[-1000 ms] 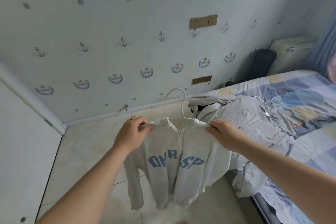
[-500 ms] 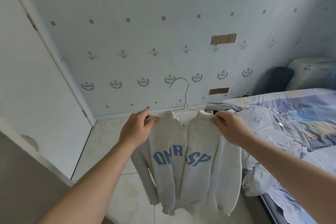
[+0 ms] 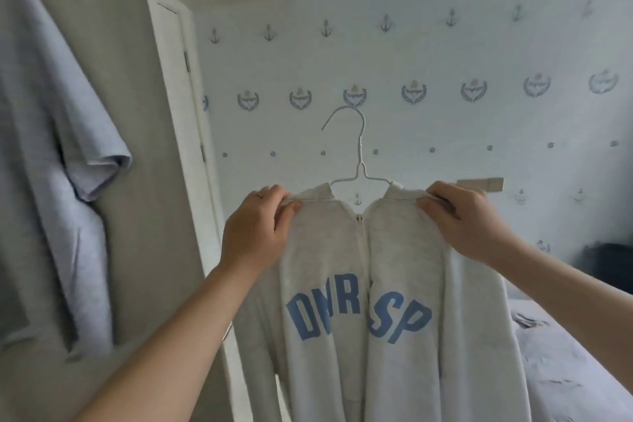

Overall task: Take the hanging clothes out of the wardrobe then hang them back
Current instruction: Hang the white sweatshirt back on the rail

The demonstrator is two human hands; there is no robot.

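A light grey zip jacket (image 3: 387, 284) with blue letters on its chest hangs on a white wire hanger (image 3: 358, 154), held up in front of me. My left hand (image 3: 257, 229) pinches the jacket's left shoulder and my right hand (image 3: 462, 216) pinches its right shoulder. The hanger's hook stands free above the collar, touching nothing. The open wardrobe (image 3: 147, 181) fills the left side, and a pale blue T-shirt (image 3: 51, 164) hangs inside it.
The wardrobe's white door (image 3: 185, 96) stands open between the wardrobe and the anchor-patterned wall (image 3: 445, 44). A bed (image 3: 565, 370) with clothes heaped on it lies at the lower right, with a dark object (image 3: 609, 260) beyond it by the wall.
I have lifted the jacket higher and turned left. The wardrobe and its hanging T-shirt have come into view, while the bed has slid to the right edge. Both hands keep their grip.
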